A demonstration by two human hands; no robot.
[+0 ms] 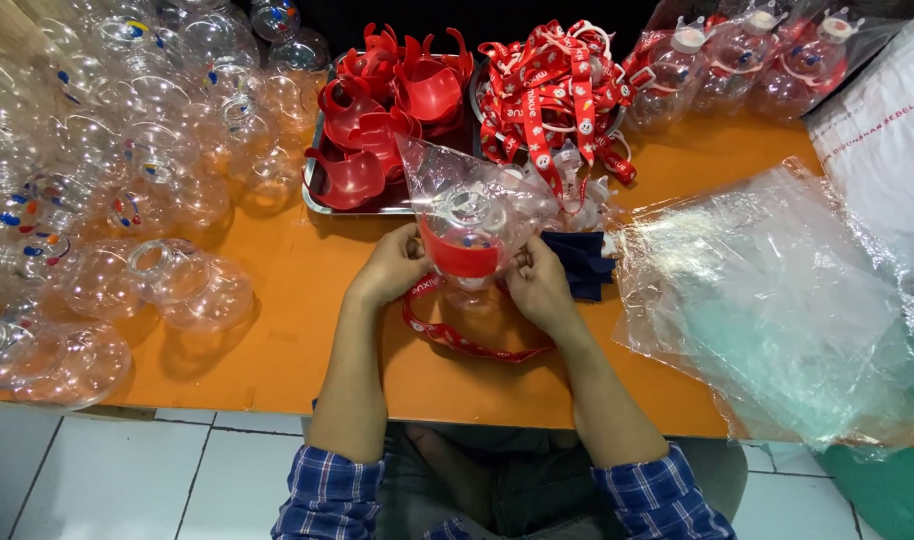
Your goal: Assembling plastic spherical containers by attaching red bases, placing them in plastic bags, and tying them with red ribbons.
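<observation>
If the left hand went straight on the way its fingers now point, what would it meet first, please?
The left hand points up and right, already touching the bagged clear bottle with its red sleeve. Beyond that lies the metal tray's red holders, though depth is unclear.

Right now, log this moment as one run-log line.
left hand: on bagged bottle | right hand: on bagged bottle | bagged bottle: clear, red sleeve | red strap: hangs onto orange table
</observation>
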